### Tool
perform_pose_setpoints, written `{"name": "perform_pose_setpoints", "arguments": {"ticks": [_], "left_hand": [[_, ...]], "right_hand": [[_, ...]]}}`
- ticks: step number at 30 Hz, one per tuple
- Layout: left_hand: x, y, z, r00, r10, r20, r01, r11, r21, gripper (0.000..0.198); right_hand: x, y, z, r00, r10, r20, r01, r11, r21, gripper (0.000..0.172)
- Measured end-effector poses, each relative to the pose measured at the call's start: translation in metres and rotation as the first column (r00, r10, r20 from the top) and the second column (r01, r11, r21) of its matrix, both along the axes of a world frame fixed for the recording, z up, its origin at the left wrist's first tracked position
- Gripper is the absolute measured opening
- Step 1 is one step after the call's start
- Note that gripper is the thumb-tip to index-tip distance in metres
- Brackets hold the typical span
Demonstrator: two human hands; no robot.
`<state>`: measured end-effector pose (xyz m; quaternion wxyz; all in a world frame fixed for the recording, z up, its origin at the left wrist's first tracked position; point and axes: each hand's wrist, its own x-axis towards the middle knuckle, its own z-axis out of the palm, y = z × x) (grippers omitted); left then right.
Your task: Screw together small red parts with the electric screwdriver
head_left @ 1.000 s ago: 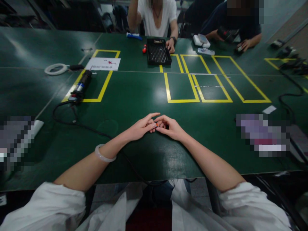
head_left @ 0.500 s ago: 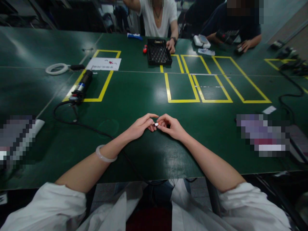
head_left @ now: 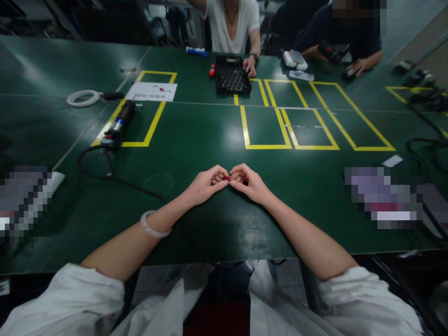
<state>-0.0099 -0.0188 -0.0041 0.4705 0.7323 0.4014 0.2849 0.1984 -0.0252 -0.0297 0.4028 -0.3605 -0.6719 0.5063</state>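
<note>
My left hand (head_left: 207,185) and my right hand (head_left: 250,184) meet fingertip to fingertip above the green table. Between them is a small part (head_left: 229,178) with red, silver and orange bits, too tiny to name its kind. Both hands pinch it from opposite sides, thumbs toward me. Whether it is one piece or two pressed together, I cannot tell. The fingers cover most of it.
Past my left hand lies a black power screwdriver (head_left: 121,122) with its cable, and a white sheet (head_left: 152,91). Across the green table (head_left: 196,135), a black tray (head_left: 234,77) stands by a person's hand (head_left: 249,65). Yellow tape outlines mark the surface.
My left hand has turned its fingers, its index finger now curling in and its thumb reaching to the part. A red bit shows where silver showed before. My right hand barely moved.
</note>
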Motion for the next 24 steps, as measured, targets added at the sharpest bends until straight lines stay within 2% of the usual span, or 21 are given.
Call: {"name": "perform_pose_setpoints", "arguments": {"ticks": [3, 8, 14, 20, 24], "left_hand": [[0.0005, -0.0010, 0.0038, 1.000, 0.001, -0.028, 0.001, 0.997, 0.081, 0.027], [0.0007, -0.0002, 0.0021, 1.000, 0.020, -0.004, -0.020, 0.997, 0.073, 0.033], [0.0017, -0.0003, 0.0027, 1.000, 0.019, -0.015, -0.017, 0.992, 0.123, 0.027], [0.0005, -0.0002, 0.0038, 1.000, 0.017, -0.024, -0.011, 0.980, 0.198, 0.021], [-0.0004, 0.0004, -0.0005, 0.997, 0.010, -0.073, 0.010, 0.963, 0.271, 0.018]], "right_hand": [[0.0016, -0.0004, 0.0028, 1.000, -0.005, 0.015, 0.005, 1.000, -0.005, 0.024], [0.0026, 0.0000, 0.0064, 0.996, -0.040, 0.079, 0.034, 0.996, 0.081, 0.019], [0.0015, 0.0016, 0.0038, 0.995, -0.075, 0.072, 0.066, 0.991, 0.119, 0.024], [0.0019, 0.0022, 0.0045, 0.991, -0.087, 0.102, 0.072, 0.987, 0.142, 0.018], [0.0017, 0.0003, 0.0046, 0.987, -0.106, 0.119, 0.078, 0.972, 0.220, 0.016]]}}
